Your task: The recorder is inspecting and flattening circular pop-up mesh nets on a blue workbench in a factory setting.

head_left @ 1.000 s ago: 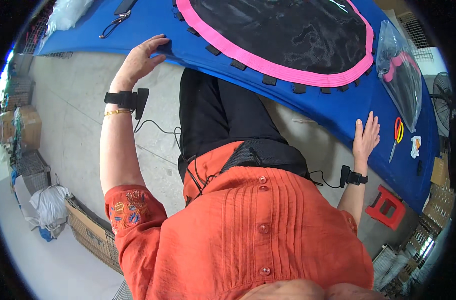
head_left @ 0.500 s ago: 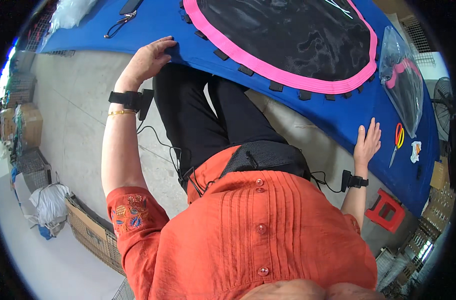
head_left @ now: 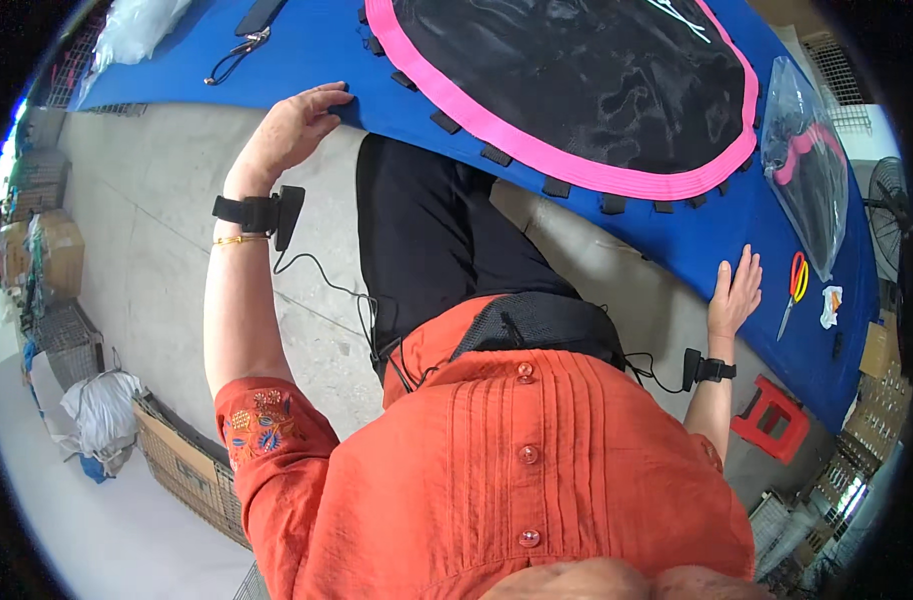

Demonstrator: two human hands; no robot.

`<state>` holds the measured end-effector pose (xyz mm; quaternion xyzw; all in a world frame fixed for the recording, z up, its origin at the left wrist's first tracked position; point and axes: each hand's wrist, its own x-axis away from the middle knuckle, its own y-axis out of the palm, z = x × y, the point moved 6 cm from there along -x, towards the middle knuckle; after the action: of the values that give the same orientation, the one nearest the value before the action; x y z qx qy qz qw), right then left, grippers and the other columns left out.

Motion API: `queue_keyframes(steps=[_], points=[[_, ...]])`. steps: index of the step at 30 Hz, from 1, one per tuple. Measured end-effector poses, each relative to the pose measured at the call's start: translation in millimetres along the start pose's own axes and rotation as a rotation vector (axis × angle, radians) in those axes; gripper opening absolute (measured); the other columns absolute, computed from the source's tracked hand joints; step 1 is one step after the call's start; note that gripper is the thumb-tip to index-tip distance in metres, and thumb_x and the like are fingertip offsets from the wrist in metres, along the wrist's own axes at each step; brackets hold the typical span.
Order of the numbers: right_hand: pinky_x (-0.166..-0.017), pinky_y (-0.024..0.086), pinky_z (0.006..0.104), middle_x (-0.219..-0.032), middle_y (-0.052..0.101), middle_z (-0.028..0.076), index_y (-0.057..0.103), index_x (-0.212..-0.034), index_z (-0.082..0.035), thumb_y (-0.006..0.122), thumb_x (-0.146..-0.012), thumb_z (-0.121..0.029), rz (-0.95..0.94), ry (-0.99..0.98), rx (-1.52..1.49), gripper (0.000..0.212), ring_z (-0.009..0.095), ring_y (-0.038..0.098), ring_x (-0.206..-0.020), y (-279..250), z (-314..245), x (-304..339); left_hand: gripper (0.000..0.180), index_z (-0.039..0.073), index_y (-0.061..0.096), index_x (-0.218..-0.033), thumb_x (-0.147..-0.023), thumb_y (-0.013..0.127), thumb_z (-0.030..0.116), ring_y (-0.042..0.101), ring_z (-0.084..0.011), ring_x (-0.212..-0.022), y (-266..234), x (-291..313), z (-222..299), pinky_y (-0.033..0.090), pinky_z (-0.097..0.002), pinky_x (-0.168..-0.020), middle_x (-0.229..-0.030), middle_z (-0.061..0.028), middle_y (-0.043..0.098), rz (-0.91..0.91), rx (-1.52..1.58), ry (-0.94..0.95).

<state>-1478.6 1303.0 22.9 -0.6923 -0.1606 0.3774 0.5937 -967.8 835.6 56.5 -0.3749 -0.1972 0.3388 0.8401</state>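
Observation:
My left hand (head_left: 297,130) rests on the front edge of a blue-covered table (head_left: 677,230), its fingers stretched out and nothing held. Farther right along that edge lies my right hand (head_left: 735,295), flat with fingers extended and also holding nothing. Between and beyond them sits an oval black mesh piece (head_left: 577,80) with a wide pink elastic border and several black tabs around its rim. Close to my right hand are scissors (head_left: 795,290) with red and yellow handles. A clear plastic bag (head_left: 802,190) behind them contains a black and pink piece.
A dark flat object with a cord loop (head_left: 239,55) lies at the far left of the table, near crumpled clear plastic (head_left: 137,35). A small white wrapper (head_left: 830,308) is right of the scissors. On the floor stand a red stool (head_left: 772,420), cardboard boxes (head_left: 59,250) and a white sack (head_left: 105,405).
My legs have shifted to the right beneath the table edge. My left hand has slid slightly down, and my right hand stays almost in place.

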Motion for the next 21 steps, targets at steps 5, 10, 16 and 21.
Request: queue_keyframes(steps=[5, 10, 16, 21], points=[[-0.115, 0.019, 0.0592, -0.158, 0.037, 0.017, 0.04, -0.154, -0.018, 0.041, -0.102, -0.051, 0.017, -0.012, -0.047, 0.061, 0.037, 0.032, -0.146, -2.2, -3.8, 2.0, 0.028, 0.005, 0.071, -0.116, -0.09, 0.067, 0.016, 0.068, -0.0245, -0.108, -11.4, -6.6, 10.1, 0.052, -0.0332, -0.093, -0.126, -0.0105, 0.069, 0.052, -0.071, -0.016], [-0.116, 0.018, 0.057, -0.158, 0.037, 0.014, 0.041, -0.153, -0.018, 0.04, -0.104, -0.045, 0.053, -0.067, -0.095, 0.056, 0.035, 0.032, -0.147, -9.5, -11.1, 3.5, 0.024, 0.005, 0.073, -0.106, -0.087, 0.071, 0.02, 0.067, -0.0227, -0.09, -13.4, -28.8, 15.9, 0.051, -0.0323, -0.081, -0.107, -0.0112, 0.071, 0.04, -0.132, -0.106], [-0.114, 0.022, 0.0557, -0.154, 0.044, 0.016, 0.048, -0.149, -0.015, 0.045, -0.102, -0.043, 0.07, -0.106, -0.146, 0.054, 0.036, 0.038, -0.143, -18.1, -18.9, 1.4, 0.026, 0.001, 0.062, -0.088, -0.081, 0.079, 0.02, 0.059, -0.0174, -0.077, -1.8, -53.6, -2.6, 0.048, -0.0327, -0.07, -0.086, -0.0065, 0.062, -0.018, -0.276, -0.145], [-0.112, 0.026, 0.0556, -0.152, 0.046, 0.016, 0.051, -0.147, -0.014, 0.046, -0.102, -0.041, 0.08, -0.121, -0.131, 0.053, 0.037, 0.041, -0.14, -20.3, -22.7, 0.7, 0.018, 0.007, 0.058, -0.089, -0.086, 0.076, 0.009, 0.049, -0.004, -0.074, 4.9, -51.0, -13.1, 0.042, -0.0209, -0.069, -0.078, 0.0071, 0.052, -0.07, -0.013, -0.26]])
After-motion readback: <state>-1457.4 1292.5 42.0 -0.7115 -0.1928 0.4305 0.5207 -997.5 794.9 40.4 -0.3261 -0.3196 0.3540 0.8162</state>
